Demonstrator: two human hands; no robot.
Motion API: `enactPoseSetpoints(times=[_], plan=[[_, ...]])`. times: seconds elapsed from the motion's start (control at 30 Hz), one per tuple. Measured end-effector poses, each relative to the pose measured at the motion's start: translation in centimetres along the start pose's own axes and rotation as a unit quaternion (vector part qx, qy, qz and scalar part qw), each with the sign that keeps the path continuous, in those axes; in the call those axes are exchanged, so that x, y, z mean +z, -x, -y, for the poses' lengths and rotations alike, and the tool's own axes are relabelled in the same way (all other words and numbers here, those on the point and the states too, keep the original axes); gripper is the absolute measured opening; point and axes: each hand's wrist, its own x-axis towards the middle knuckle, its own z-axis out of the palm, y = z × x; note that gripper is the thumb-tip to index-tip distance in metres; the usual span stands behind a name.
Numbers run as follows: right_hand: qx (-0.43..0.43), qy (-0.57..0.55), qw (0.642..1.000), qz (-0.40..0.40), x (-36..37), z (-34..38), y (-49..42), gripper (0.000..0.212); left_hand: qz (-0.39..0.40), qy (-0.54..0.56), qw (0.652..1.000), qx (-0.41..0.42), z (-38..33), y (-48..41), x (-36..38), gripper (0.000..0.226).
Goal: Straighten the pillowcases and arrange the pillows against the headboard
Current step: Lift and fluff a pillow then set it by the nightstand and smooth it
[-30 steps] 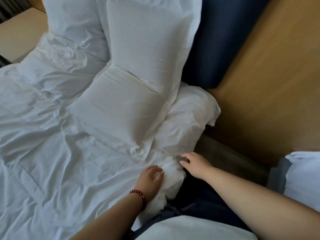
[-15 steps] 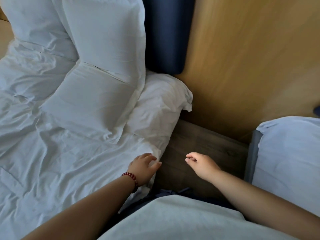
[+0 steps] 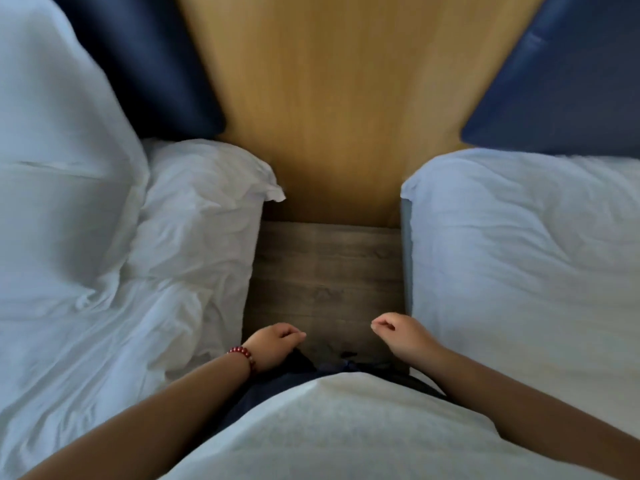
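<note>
My left hand (image 3: 273, 344) and right hand (image 3: 398, 336) hang loosely curled and empty over the floor (image 3: 325, 271) between two beds. The pillows (image 3: 62, 140) stand at ten o'clock, leaning on the headboard (image 3: 152, 57), long axis running up it. My left hand is nearer, well apart from them; the bed (image 3: 194, 216) lies just beside it.

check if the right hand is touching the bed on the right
Apart. The head view shows the right hand curled over bare floor, with a thin strip showing before the bed.

White pillows (image 3: 194, 216); navy headboard (image 3: 149, 64); tan wood-grain wall panel (image 3: 332, 98); red bead bracelet (image 3: 244, 355).
</note>
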Motion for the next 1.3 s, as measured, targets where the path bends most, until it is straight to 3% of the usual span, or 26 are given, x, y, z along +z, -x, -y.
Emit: enactPoseSetpoints(times=[0.23, 0.4, 0.63, 0.87, 0.97, 1.13, 1.3], plan=[[0.077, -0.108, 0.990, -0.052, -0.4, -5.5, 3.3, 0.027, 0.074, -0.145, 0.986, 0.039, -5.2, -4.3, 0.9, 0.016], [0.178, -0.211, 0.954, -0.121, 0.0, -8.0, 6.1, 0.023, 0.144, -0.204, 0.965, 0.086, -9.4, -8.2, 1.1, 0.018], [0.307, -0.363, 0.845, -0.243, 3.8, -7.6, 10.7, 0.023, 0.255, -0.379, 0.877, 0.152, -12.5, -10.9, 1.9, 0.017], [0.392, -0.453, 0.753, -0.271, 11.2, -6.0, 14.0, 0.018, 0.338, -0.550, 0.734, 0.210, -15.0, -10.8, 5.2, 0.034], [0.409, -0.478, 0.729, -0.270, 14.1, -5.9, 15.2, 0.020, 0.355, -0.579, 0.700, 0.221, -15.8, -10.0, 7.4, 0.036], [0.421, -0.510, 0.692, -0.288, 17.4, -7.1, 18.3, 0.021, 0.345, -0.576, 0.702, 0.238, -16.4, -7.9, 11.8, 0.024], [0.417, -0.515, 0.687, -0.297, 20.0, -9.7, 22.9, 0.024, 0.335, -0.498, 0.771, 0.212, -15.1, -5.5, 16.6, 0.019]])
